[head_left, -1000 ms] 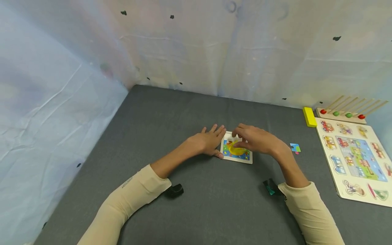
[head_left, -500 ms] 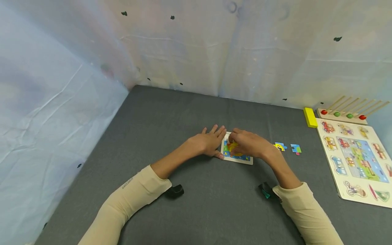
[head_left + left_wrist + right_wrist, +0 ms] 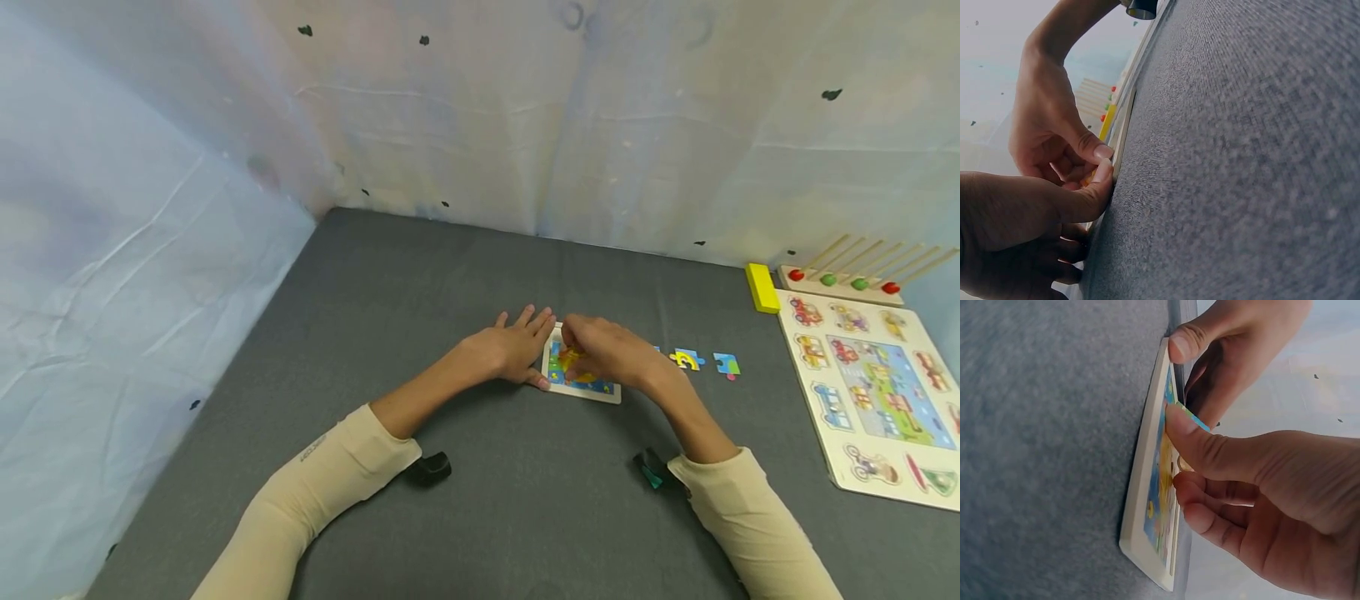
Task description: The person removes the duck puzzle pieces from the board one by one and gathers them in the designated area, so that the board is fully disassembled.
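Note:
A small picture puzzle board [image 3: 595, 396] with a pale frame and a yellow figure lies on the dark table. My left hand [image 3: 506, 348] rests at its left edge, fingers straight and spread, thumb at the near corner. Over the board, my right hand [image 3: 611, 352] curls its fingers and covers much of the picture. In the right wrist view, its thumb and fingers pinch a puzzle piece [image 3: 1194, 417] with a blue and green edge, tilted up from the board [image 3: 1141, 481]. Most of that piece is hidden behind the thumb.
Right of the right hand lie loose puzzle pieces, a yellow and blue one [image 3: 686, 359] and a blue and green one [image 3: 727, 365]; a sliver of another shows beside the wrist. Farther right are a large peg puzzle [image 3: 813, 417], a yellow block [image 3: 762, 288] and a bead rack [image 3: 840, 287].
My right hand has moved left and down onto the board, its fingers closing in on the picture. Loose pieces behind its wrist have come into sight. The left hand stays put.

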A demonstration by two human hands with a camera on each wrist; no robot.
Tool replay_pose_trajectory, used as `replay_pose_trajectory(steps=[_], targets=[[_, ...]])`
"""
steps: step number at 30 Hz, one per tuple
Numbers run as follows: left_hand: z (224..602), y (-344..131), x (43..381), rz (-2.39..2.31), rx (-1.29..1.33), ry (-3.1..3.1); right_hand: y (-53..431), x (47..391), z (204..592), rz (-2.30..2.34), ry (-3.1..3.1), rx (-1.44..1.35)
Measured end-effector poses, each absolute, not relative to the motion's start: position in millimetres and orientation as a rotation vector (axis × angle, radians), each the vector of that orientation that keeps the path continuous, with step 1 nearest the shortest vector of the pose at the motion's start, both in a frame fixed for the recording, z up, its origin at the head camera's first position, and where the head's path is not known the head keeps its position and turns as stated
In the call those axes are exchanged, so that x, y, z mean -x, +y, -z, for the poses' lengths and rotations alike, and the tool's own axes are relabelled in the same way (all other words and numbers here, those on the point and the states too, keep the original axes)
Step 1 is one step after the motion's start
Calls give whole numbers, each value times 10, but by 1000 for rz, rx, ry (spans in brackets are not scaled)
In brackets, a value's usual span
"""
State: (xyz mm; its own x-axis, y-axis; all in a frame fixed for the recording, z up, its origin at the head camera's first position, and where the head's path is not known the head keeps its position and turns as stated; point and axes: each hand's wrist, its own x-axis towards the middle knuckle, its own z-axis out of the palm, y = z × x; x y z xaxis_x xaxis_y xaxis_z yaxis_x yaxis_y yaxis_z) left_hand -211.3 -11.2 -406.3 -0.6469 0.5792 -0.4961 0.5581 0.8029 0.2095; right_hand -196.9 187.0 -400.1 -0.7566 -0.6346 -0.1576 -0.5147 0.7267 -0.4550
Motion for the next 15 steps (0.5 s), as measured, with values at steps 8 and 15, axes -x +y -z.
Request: replay_pose_trajectory(steps=[8, 15], targets=[[4051, -115, 2119, -41, -839, 2436, 1862, 1995, 3965, 668, 2610, 931], [4039, -118, 2113, -44, -836, 2426, 1886, 2016, 3962, 732, 2610, 995]])
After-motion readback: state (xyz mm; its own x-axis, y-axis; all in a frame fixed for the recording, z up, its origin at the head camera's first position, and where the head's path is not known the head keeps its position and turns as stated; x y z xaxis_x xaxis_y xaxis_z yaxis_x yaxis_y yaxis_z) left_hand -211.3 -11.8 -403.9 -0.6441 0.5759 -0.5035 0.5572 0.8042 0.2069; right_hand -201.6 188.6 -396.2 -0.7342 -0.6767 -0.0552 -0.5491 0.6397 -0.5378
